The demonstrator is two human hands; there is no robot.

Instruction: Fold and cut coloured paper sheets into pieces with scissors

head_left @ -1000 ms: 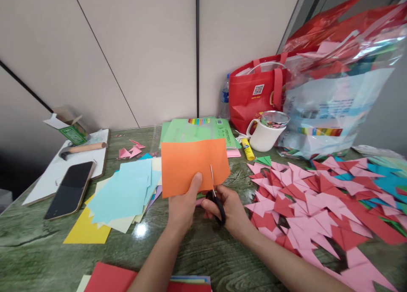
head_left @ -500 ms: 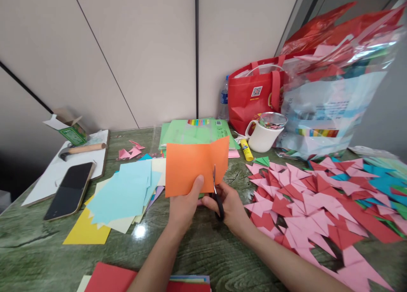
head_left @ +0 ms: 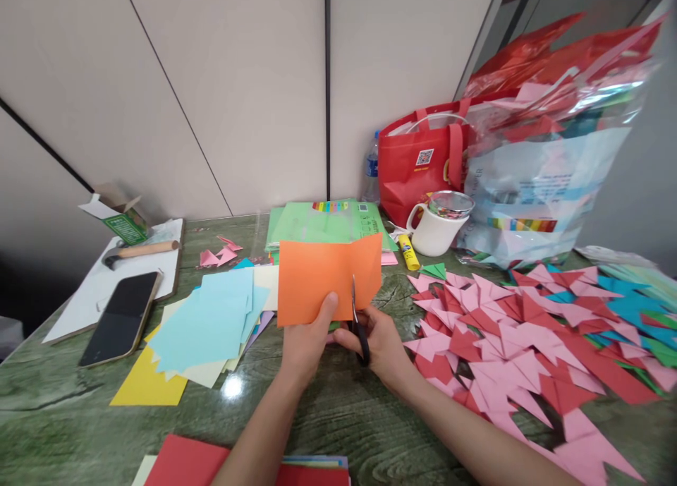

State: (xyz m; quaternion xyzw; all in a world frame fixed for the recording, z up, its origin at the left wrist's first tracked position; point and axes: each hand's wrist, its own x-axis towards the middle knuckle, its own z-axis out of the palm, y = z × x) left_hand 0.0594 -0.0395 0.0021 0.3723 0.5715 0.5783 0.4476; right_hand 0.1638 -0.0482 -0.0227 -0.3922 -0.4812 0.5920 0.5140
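Note:
An orange sheet of paper [head_left: 312, 274] stands upright above the middle of the table. My left hand [head_left: 308, 334] pinches its lower edge, thumb on the near face. In my right hand [head_left: 385, 341] is a pair of scissors with black handles [head_left: 362, 341], its fingers wrapped round the loops. The scissors' blades reach up over the right part of the sheet, where the paper is partly cut and its right strip bends away. Beneath my hands, a bit of green and pink shows, too hidden to name.
Light blue paper sheets [head_left: 206, 320] and a phone [head_left: 121, 319] lie left, near a hammer [head_left: 142, 252]. Pink and red folded pieces [head_left: 508, 338] cover the right side. Behind are green packs [head_left: 328, 225], a glue stick [head_left: 408, 253] and a white mug [head_left: 434, 232]. Red paper [head_left: 185, 461] lies in front.
The scissors have shifted slightly left against the orange sheet, and its right strip has turned a little. Both hands keep their hold. The whole view has moved slightly.

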